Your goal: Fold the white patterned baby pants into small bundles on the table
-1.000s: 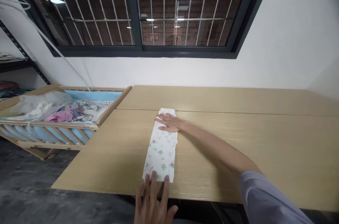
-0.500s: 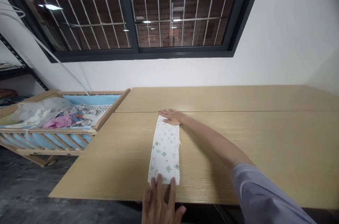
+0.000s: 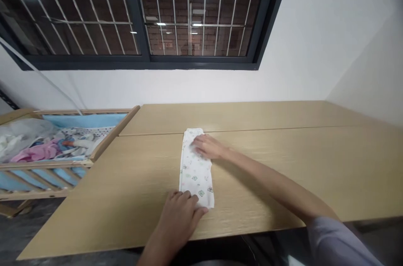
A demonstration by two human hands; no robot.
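Observation:
A white printed cloth, folded into a long narrow strip, lies on the wooden table running away from me. My left hand rests on the cloth's near end, fingers curled over its edge and gripping it. My right hand lies on the far part of the strip, fingers stretched and pressing down, the arm in a lilac sleeve reaching across the table from the right.
A wooden crib with blue lining and a heap of clothes stands against the table's left side. A barred window and white wall are behind. The table's near edge runs just under my left hand.
My right hand slid back a little from the cloth's far end toward me. My left hand moved forward onto the near end and curled its fingers around it. The camera turned right.

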